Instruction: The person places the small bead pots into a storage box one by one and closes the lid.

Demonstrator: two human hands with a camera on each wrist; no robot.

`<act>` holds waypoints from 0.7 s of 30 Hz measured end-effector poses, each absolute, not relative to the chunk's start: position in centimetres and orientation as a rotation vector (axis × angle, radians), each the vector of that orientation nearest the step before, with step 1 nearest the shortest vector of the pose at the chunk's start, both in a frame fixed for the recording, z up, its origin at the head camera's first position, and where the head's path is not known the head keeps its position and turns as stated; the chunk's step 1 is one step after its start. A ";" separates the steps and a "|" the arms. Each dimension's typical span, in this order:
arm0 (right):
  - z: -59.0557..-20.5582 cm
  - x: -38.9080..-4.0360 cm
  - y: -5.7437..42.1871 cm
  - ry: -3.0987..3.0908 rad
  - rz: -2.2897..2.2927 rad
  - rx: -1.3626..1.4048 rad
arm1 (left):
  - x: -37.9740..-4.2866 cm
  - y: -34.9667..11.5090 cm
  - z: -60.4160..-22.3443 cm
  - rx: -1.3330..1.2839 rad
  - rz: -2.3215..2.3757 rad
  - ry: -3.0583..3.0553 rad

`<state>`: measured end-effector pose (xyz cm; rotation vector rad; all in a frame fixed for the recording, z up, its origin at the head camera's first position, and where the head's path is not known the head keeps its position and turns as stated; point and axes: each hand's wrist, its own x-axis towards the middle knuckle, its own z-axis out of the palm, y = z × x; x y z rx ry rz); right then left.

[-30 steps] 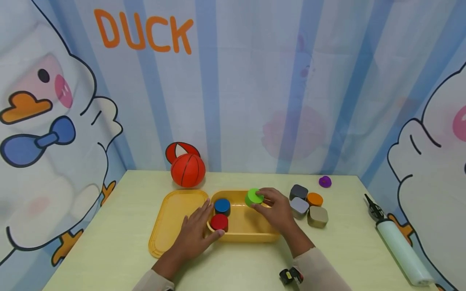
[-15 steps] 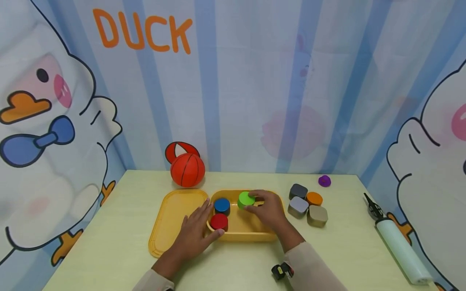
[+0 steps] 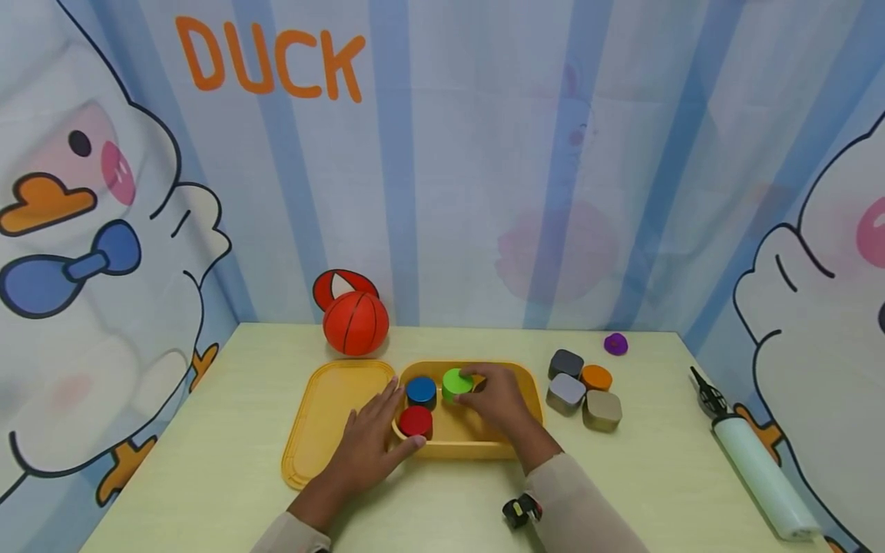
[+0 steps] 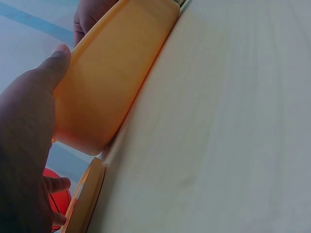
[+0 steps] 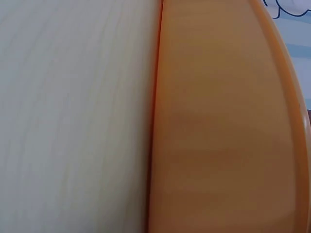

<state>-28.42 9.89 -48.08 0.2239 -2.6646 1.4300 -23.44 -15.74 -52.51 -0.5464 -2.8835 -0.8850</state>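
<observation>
Pinch on green block point(image 3: 454, 386) at box point(image 3: 470, 450)

Thumb and fingers of the right hand point(image 3: 501, 401) grip the green block within the box's outline, near its middle; contact with the box's floor cannot be told. It lies on the hand's side facing the box's left end, where the left hand point(image 3: 373, 439) rests, fingers extended. It looks short, round, bright, flat-topped.

Child-themed tabletop setting, curtained on three sides; the wider building cannot be told.
Blue-and-white striped fabric curtains point(image 3: 459, 169), printed with a large white cartoon duck point(image 3: 76, 384) and orange capital letters point(image 3: 269, 61) reading "DUCK", surround a pale yellow rectangular counter point(image 3: 214, 468).
</observation>
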 end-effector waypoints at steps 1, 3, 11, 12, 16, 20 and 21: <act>-48.1 -28.5 9.9 -2.665 1.434 0.225 | -23.4 -15.7 -52.5 -0.547 -0.883 -2.883; -48.2 -28.6 9.8 -2.671 1.431 0.231 | -23.5 -15.7 -52.6 -0.546 -0.881 -2.883; -48.4 -28.7 9.6 -2.698 1.441 0.266 | -23.3 -15.7 -52.3 -0.555 -0.897 -2.881; -48.4 -28.7 9.6 -2.706 1.440 0.266 | -23.3 -15.7 -52.3 -0.555 -0.896 -2.879; -48.5 -28.6 9.5 -2.747 1.431 0.251 | -23.3 -15.7 -52.2 -0.556 -0.897 -2.877; -48.6 -28.6 9.4 -2.765 1.412 0.252 | -23.3 -15.7 -52.3 -0.550 -0.890 -2.885; -48.6 -28.7 9.4 -2.767 1.406 0.252 | -23.3 -15.7 -52.3 -0.548 -0.892 -2.886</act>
